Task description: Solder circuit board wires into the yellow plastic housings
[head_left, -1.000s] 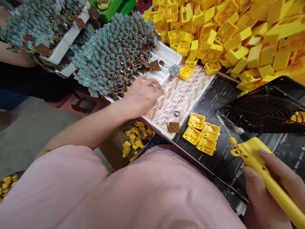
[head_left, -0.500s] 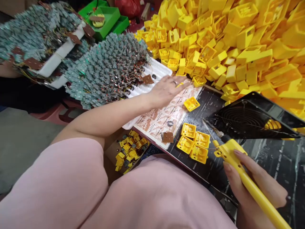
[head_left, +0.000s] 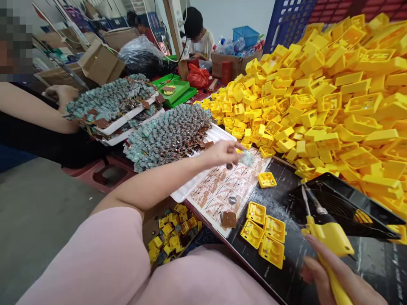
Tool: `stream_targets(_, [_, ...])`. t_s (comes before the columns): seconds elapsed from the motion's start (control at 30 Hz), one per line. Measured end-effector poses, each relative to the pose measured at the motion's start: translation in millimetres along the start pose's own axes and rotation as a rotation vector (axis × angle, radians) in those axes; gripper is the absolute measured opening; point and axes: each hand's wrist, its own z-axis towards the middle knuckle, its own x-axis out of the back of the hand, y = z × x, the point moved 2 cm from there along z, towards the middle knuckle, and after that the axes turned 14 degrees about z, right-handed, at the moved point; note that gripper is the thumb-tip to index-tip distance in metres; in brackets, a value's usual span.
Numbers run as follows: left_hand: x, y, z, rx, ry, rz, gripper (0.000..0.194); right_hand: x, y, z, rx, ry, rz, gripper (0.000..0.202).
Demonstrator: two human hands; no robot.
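Over the patterned sheet, my left hand pinches a small pale green part, blurred by motion. My right hand is wrapped round a yellow soldering iron, its metal tip pointing up and away beside the black fan frame. Several open yellow cases lie together on the black mat, and one more yellow case sits apart, nearer the pile. A brown square board and a small round metal part rest on the sheet.
A big heap of yellow cases fills the back right. Grey-green parts with wires are massed at the left, near green trays. A box of yellow pieces stands below the table edge. Another person's arm reaches in at left.
The view has tilted up, showing more background. My left hand has lifted from the sheet's far end with the pale green part. The soldering iron's tip has swung upward, away from the cases.
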Motion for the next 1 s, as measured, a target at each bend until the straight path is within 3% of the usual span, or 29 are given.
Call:
stream_targets(0.13, [-65.1, 25.8, -31.7, 0.053, -0.426, -0.618, 0.042, -17.4, -6.8, 26.3, 0.147, 0.024, 0.018, 0.043])
stream_targets(0.27, [-104.5, 37.3, -47.6, 0.134, -0.601, -0.793, 0.032, -33.9, -7.2, 39.3, 0.299, 0.072, -0.021, 0.033])
stream_targets(0.37, [-110.2, 33.9, -49.3, 0.122, -0.654, -0.808, 0.027, -35.2, -9.2, 45.8, 0.271, 0.143, -0.081, 0.024])
stream_targets(0.57, [-89.5, 23.5, -42.4, -0.139, -0.747, -0.472, 0.089, -23.6, -17.6, 63.5, 0.123, 0.195, 0.021, 0.013])
stream_targets(0.63, [-76.3, 25.7, -39.6, -0.199, -0.730, -0.346, 0.087, -17.7, -19.6, 68.9, 0.105, 0.223, 0.020, 0.010])
stream_targets(0.7, [-59.0, 29.8, -36.2, -0.225, -0.636, -0.236, 0.069, -12.7, -19.4, 72.5, 0.055, 0.255, 0.071, 0.011])
stream_targets(0.77, [-39.7, 32.4, -32.1, -0.229, -0.465, -0.066, 0.050, -10.0, -16.6, 73.3, -0.020, 0.320, 0.189, 0.016])
stream_targets(0.87, [-20.0, 29.4, -27.7, -0.197, -0.170, 0.384, 0.034, -12.3, -9.0, 70.8, -0.116, 0.396, 0.354, 0.022])
stream_targets(0.93, [-21.9, 25.1, -29.6, -0.198, -0.059, 0.627, 0.032, -17.4, -4.3, 69.3, -0.165, 0.372, 0.394, 0.024])
stream_targets(1.0, [-36.6, 23.8, -36.8, -0.309, -0.032, 0.706, 0.035, -22.6, -2.9, 69.6, -0.177, 0.324, 0.386, 0.023])
